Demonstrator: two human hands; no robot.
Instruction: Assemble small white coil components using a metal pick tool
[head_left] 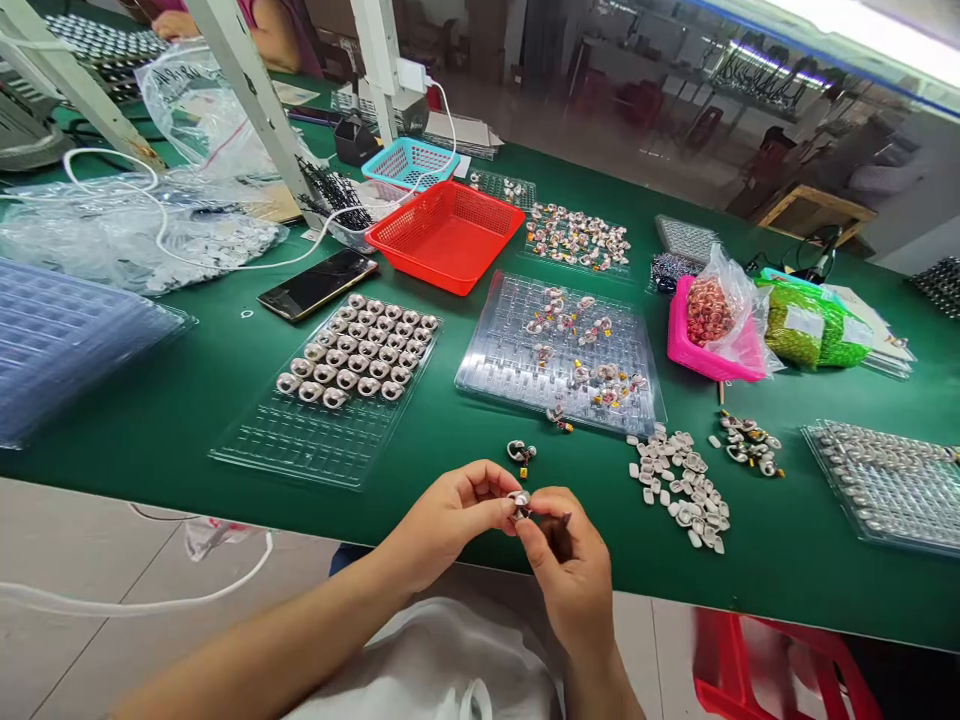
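Note:
My left hand [469, 515] and my right hand [566, 545] meet at the table's front edge. Between their fingertips they pinch a small silvery rounded housing [520, 503], partly covered by the fingers. A dark pointed tip [566, 518] shows at my right fingers; what it belongs to I cannot make out. Just beyond the hands lies a similar housing with wires and a yellow tab [520, 455]. Loose small white caps [682, 485] are spread to the right. Behind, a stack of clear trays [495, 345] carries several wired housings [562, 315].
On the left, a clear tray [289, 445] holds rows of silvery housings [360, 350], near a phone [319, 284]. A red basket [457, 240] stands behind. To the right are a pink basket [682, 345] and a filled tray [885, 490]. Another person's hand [174, 25] appears at far left.

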